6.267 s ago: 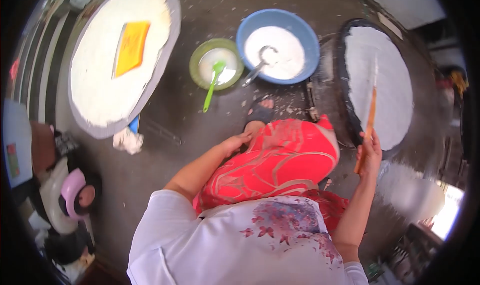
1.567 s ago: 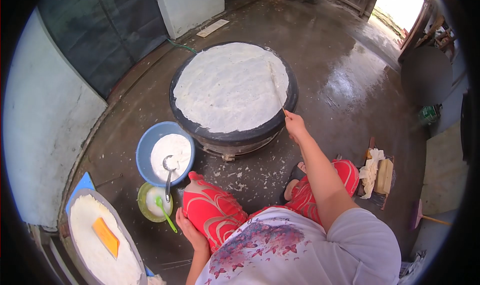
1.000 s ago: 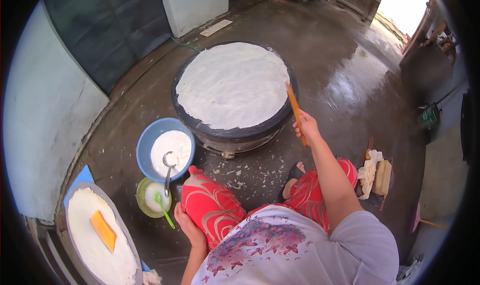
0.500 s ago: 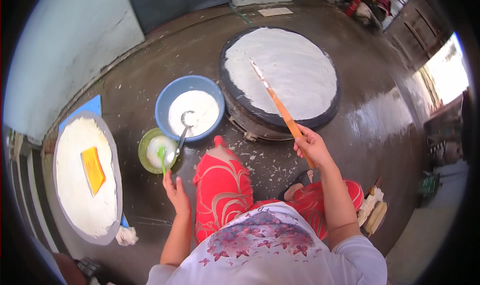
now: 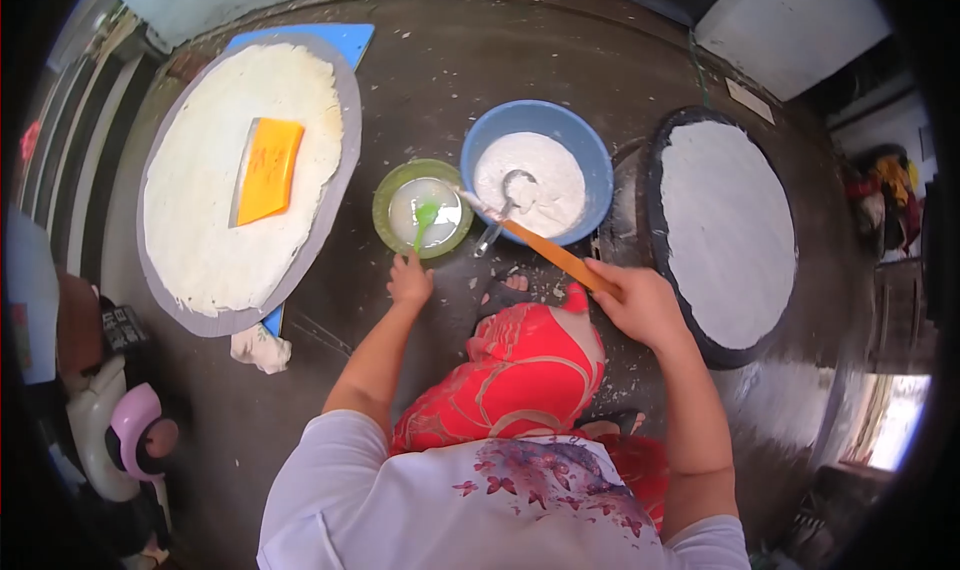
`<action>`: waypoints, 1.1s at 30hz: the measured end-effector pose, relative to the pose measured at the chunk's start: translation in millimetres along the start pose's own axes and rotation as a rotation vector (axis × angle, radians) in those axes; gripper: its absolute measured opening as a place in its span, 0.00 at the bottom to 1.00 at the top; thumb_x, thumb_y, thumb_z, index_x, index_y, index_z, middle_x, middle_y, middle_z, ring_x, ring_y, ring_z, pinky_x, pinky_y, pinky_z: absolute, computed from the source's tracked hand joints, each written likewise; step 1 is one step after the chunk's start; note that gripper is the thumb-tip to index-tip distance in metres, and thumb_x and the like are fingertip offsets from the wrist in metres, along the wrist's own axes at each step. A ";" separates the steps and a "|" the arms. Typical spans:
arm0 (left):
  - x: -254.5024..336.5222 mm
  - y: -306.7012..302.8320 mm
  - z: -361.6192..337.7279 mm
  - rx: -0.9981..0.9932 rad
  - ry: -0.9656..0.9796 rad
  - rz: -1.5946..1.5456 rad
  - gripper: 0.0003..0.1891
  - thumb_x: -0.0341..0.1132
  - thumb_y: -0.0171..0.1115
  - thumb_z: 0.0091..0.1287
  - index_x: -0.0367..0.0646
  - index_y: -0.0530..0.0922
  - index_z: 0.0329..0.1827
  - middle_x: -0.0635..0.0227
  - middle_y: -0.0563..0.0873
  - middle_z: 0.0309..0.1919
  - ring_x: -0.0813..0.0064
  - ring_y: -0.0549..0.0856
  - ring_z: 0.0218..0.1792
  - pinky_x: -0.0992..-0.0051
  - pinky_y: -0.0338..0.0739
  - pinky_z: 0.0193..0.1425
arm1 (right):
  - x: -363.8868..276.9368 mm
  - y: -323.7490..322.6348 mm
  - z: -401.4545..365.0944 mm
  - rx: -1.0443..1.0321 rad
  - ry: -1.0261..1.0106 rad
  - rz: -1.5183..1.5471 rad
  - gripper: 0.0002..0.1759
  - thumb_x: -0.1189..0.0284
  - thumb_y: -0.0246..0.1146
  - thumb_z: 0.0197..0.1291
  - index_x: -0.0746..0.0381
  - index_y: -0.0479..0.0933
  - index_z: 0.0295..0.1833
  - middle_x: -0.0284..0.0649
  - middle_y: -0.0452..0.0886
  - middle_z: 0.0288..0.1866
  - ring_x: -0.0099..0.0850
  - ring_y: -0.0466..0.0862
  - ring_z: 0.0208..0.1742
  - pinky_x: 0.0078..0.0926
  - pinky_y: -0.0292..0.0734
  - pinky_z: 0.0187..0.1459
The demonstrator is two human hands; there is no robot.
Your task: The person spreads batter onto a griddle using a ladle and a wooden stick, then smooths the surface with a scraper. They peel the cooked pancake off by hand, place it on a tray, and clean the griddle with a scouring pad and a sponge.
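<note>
My right hand (image 5: 640,302) is closed round the handle of a long flat wooden spatula (image 5: 560,258). Its whitened tip reaches over the right rim of a green bowl (image 5: 382,232) holding cloudy white liquid. A bright green spoon (image 5: 427,216) stands in that liquid, and the fingers of my left hand (image 5: 410,280) are closed on its handle end at the near rim. Just right is a blue basin (image 5: 598,150) with white batter and a metal ladle (image 5: 518,184), partly behind the spatula. A round black griddle (image 5: 655,185) at right carries a thin white sheet (image 5: 728,235) of batter.
On the left, a grey round board (image 5: 348,120) bears a large pale flatbread (image 5: 200,190) with an orange packet (image 5: 270,168) on it. A blue panel (image 5: 345,42) lies under the board. A crumpled white cloth (image 5: 262,350) sits at its near edge.
The view has turned left. My right hand has brought the spatula from over the griddle to the green bowl. My left hand stays at the green spoon's handle.
</note>
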State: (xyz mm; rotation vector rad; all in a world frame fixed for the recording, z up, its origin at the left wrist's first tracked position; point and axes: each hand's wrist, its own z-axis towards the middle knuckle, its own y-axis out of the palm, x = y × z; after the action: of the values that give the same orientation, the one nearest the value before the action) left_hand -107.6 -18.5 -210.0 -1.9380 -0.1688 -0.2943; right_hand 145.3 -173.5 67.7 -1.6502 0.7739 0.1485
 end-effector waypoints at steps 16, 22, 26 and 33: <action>-20.8 -7.7 -35.6 -0.051 0.058 -0.745 0.15 0.39 0.51 0.65 0.36 0.80 0.39 0.45 0.81 0.34 0.48 0.80 0.42 0.62 0.74 0.46 | -13.1 109.4 157.9 -0.381 0.139 -0.214 0.22 0.73 0.59 0.45 0.47 0.80 0.49 0.40 0.81 0.46 0.36 0.81 0.48 0.31 0.74 0.51; -37.3 10.8 41.5 0.052 -0.172 -0.543 0.15 0.39 0.50 0.64 0.36 0.80 0.38 0.44 0.80 0.36 0.46 0.79 0.43 0.58 0.73 0.46 | -23.1 91.2 148.3 -0.434 0.210 -0.141 0.22 0.73 0.57 0.46 0.49 0.79 0.51 0.43 0.81 0.45 0.38 0.81 0.46 0.32 0.75 0.49; -31.9 -5.0 22.2 0.013 -0.155 -0.596 0.14 0.38 0.51 0.63 0.34 0.80 0.38 0.45 0.81 0.35 0.47 0.80 0.42 0.59 0.73 0.47 | -13.0 105.4 149.7 -0.362 -0.020 -0.334 0.25 0.74 0.56 0.47 0.49 0.76 0.54 0.44 0.81 0.43 0.39 0.81 0.44 0.34 0.75 0.47; -39.8 29.4 41.7 -0.051 -0.252 -0.905 0.14 0.35 0.52 0.62 0.32 0.80 0.33 0.44 0.81 0.32 0.49 0.81 0.39 0.62 0.73 0.43 | -12.1 109.7 145.1 -0.361 -0.097 -0.447 0.25 0.74 0.57 0.49 0.48 0.74 0.57 0.44 0.81 0.40 0.40 0.82 0.43 0.37 0.76 0.43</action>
State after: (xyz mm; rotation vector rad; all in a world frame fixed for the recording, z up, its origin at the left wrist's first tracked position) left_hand -132.9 9.9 -262.3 -1.8341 -1.2219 -0.6410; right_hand 120.9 -39.2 -53.0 -2.1009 0.2989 0.0510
